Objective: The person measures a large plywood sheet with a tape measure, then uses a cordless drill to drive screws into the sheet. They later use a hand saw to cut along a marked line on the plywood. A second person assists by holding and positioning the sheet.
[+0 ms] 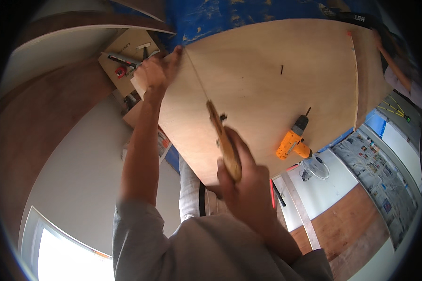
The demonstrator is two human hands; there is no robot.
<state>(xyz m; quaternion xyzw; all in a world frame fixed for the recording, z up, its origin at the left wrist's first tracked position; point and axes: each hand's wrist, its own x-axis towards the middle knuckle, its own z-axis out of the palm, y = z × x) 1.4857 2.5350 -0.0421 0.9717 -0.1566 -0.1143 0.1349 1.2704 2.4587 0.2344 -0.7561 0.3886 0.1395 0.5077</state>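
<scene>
One wooden-handled saw (215, 115) extends over the left part of a plywood sheet (253, 61), the fingers of the right hand (249, 189) closed around its handle (229, 157). The left hand (154, 75) is at the sheet's far-left edge; whether its fingers grip anything cannot be told. An orange drill (291, 139) lies to the right.

- Board (248, 56): wood, smooth, matt
- Saw handle (230, 157): smooth wood
- Drill body (290, 144): hard plastic
- Sleeve (137, 227), lower left: matt cloth
- Sheets (373, 164), right: printed paper

Open passage lies between saw (214, 117) and obstructing orange drill (291, 139).
</scene>
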